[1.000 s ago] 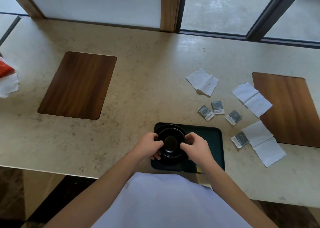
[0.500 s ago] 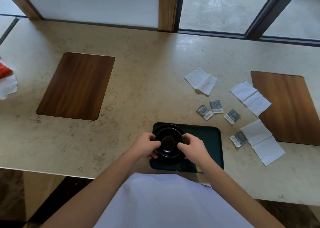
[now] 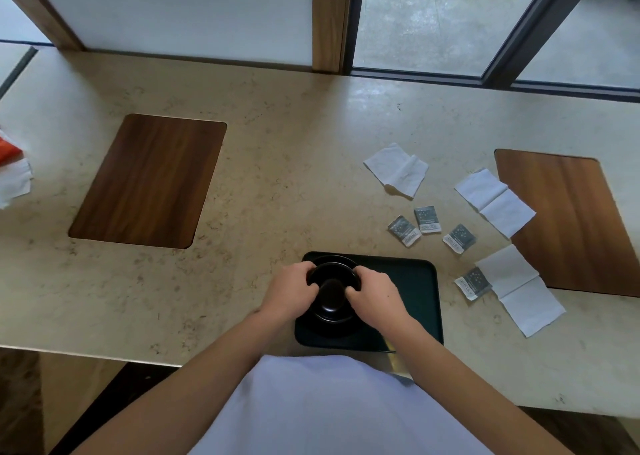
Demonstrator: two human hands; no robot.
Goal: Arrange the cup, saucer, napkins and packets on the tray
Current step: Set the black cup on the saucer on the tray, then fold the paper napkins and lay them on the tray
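Black cup [image 3: 331,293], dark green tray [image 3: 415,302], white napkins [image 3: 396,170].

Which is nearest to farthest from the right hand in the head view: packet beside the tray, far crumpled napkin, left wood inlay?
1. Packet beside the tray, just right of the right hand.
2. Crumpled napkin, farther back, right.
3. Left wood inlay, far left.

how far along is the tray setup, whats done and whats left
Done: the saucer sits on the left end of the tray. In hand: the left hand and right hand both grip the black cup over it. Left: three napkins and four packets lie on the counter, right of the tray.
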